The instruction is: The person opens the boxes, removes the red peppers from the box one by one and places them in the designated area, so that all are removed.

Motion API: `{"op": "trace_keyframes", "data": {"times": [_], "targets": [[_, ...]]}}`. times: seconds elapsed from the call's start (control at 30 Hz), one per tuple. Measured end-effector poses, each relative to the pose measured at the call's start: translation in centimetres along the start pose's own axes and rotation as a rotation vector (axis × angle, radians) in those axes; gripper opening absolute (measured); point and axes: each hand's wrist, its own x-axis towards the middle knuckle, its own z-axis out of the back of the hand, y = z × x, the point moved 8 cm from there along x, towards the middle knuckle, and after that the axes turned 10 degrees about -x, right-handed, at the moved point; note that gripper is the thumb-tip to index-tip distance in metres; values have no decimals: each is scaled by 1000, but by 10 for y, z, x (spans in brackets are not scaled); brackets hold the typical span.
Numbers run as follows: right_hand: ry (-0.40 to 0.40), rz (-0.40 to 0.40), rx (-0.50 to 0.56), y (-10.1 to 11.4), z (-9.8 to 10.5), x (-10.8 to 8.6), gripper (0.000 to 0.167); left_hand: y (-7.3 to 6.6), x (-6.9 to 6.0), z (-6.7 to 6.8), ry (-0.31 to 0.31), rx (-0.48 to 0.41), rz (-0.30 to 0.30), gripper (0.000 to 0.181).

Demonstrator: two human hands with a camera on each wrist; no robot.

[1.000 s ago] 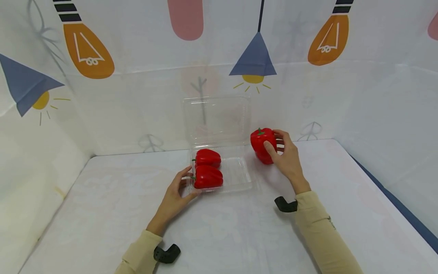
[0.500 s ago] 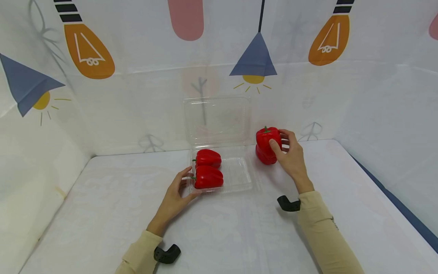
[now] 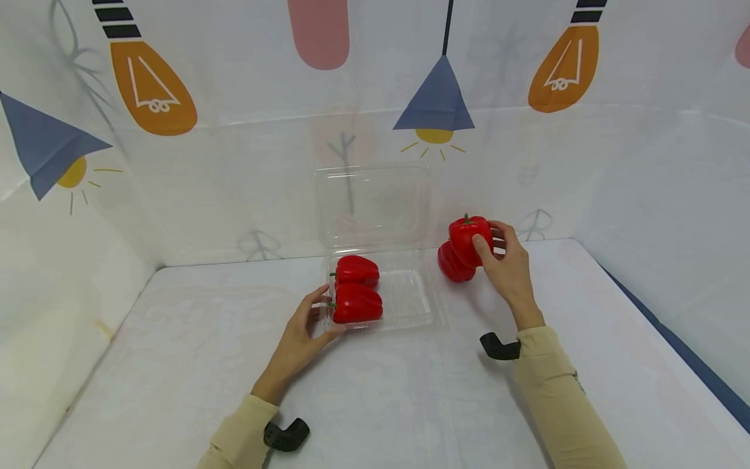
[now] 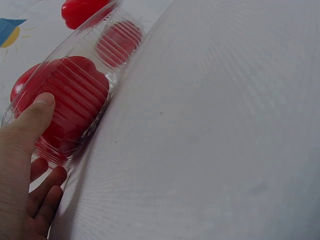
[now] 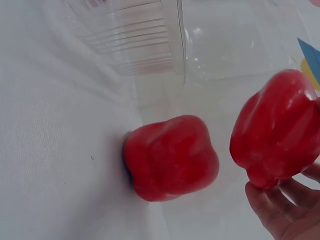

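Note:
My right hand (image 3: 513,273) grips a red bell pepper (image 3: 470,238) with a green stem, thumb on the near side and fingers behind. The right wrist view shows this pepper (image 5: 277,127) raised off the table, apart from another red bell pepper (image 5: 172,157) that lies below it. A clear plastic clamshell box (image 3: 407,296) stands with its lid up. In its left half two red bell peppers lie side by side, one behind (image 3: 356,270) and one in front (image 3: 357,303). My left hand (image 3: 297,340) holds the box's front left corner, its thumb (image 4: 37,117) against the ribbed wall.
The raised lid (image 3: 372,205) leans near the back curtain (image 3: 246,163), which is printed with lamps and bulbs. A white cloth (image 3: 375,397) covers the table. Dark wrist mounts (image 3: 286,435) stick out from both sleeves.
My right hand has moved to the right and slightly up with its bell pepper, away from the one on the table, which now shows more. My left hand and the box stay put.

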Motion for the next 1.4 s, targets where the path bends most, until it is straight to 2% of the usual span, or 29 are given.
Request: {"op": "trace_keyframes", "data": {"times": [0.13, 0.2, 0.27, 0.37, 0.43, 0.53, 0.6, 0.73, 0.97, 1.4], "targets": [[-3, -13, -7, -2, -1, 3, 58, 1, -1, 2, -8, -8, -9, 82], [-8, -19, -8, -2, 0, 4, 58, -9, -2, 4, -8, -7, -6, 81], [-11, -26, -8, -3, 0, 4, 58, -10, -2, 4, -13, -11, 0, 81], [-10, -36, -6, -3, 0, 5, 59, -20, -3, 6, -14, -26, 22, 80], [-10, -49, -9, -5, -1, 5, 59, -22, -4, 7, -16, -35, 23, 80], [-6, -76, -14, -7, -1, 6, 61, -38, -5, 9, -12, -38, 14, 79], [-1, -93, -19, -8, 0, 6, 62, -42, -6, 10, -15, -29, 12, 78], [11, -112, -30, -12, 3, 5, 63, -42, -6, 10, -23, -25, 9, 78], [-3, -151, -63, -23, 12, 1, 63, -38, -4, 4, 5, -62, 31, 78], [0, -187, -72, -31, 17, 3, 65, -38, -2, 3, 1, -51, 33, 77]]}}
